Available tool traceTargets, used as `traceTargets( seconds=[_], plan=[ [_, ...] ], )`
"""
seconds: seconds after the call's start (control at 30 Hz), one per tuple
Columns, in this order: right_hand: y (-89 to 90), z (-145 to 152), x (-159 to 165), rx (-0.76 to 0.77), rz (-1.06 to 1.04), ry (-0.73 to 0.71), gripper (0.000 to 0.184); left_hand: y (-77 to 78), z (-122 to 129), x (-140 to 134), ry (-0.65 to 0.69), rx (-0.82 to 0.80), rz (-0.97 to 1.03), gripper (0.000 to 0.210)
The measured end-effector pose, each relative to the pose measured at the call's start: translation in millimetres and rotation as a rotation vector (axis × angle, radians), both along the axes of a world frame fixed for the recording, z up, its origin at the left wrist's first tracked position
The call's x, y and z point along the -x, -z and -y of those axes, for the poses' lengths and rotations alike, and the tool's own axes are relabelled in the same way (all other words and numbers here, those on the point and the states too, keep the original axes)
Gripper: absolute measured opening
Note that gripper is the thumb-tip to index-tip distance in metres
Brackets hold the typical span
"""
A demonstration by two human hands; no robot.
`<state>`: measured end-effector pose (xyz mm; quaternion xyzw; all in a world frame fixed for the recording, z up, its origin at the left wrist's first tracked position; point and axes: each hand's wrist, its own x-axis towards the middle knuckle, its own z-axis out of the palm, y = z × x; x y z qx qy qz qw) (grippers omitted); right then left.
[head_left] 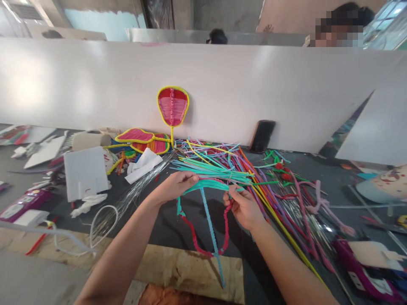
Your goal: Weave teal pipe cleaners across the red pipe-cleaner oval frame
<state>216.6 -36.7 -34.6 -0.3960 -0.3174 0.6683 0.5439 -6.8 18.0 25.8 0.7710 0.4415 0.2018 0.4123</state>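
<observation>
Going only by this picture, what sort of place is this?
Probably a craft workshop: coloured stems and wires lie on the table, a fan-shaped piece stands beyond them, and the left hand and right hand hold a fuzzy frame.

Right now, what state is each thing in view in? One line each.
Craft piece: gripped along its teal edge
Left hand: pinching craft piece
Right hand: pinching craft piece
Tall yellow-rimmed shape: upright
Low yellow-rimmed shape: lying down
Phone: propped upright, tilted
Pipe cleaners: loose, heaped
Beige roll: on its side
</observation>
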Motion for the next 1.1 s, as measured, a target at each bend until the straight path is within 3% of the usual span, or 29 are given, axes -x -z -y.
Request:
traceTargets(
  seconds=[0.17, 0.3, 0.47, 0.6, 0.73, 0.83, 0.93, 1.1],
  plan=[
    [4.5, -1.0, 1.3, -0.018, 0.016, 0.061, 0.022, 6.8, 3.7, 11.7, -0.051, 0.252, 0.200, 0.043],
    [2.2, -2.8, -4.8, 0.023, 0.023, -0.035, 0.024, 16.9, 6.7, 10.2, -0.119, 0.299, 0.263, 0.035],
    [-5.1, -11.4, -29.6, 0.018, 0.137, -0.055, 0.039, 22.1, 6.3, 10.3, -0.088, 0.375, 0.220, 0.029],
    [-12.5, -9.5, -36.8, -0.115, 0.448, -0.087, 0.042, 26.5, 8.1, 7.3, -0.033, 0.406, 0.187, 0.026],
    [-17.3, 3.5, -22.2, -0.374, 1.033, -0.164, 0.041, 31.7, 10.7, 1.4, -0.006, 0.382, 0.167, 0.027],
    [-14.6, 11.3, -9.5, -0.519, 1.388, -0.124, 0.036, 32.9, 12.4, -2.0, 0.022, 0.357, 0.146, 0.028],
    [-9.0, 12.7, -4.6, -0.569, 1.510, -0.115, 0.026, 30.9, 13.5, -3.6, 0.050, 0.325, 0.111, 0.027],
    [-4.4, 10.6, -3.6, -0.563, 1.536, -0.102, 0.019, 29.0, 12.6, -1.2, 0.085, 0.291, 0.018, 0.027]
  ],
)
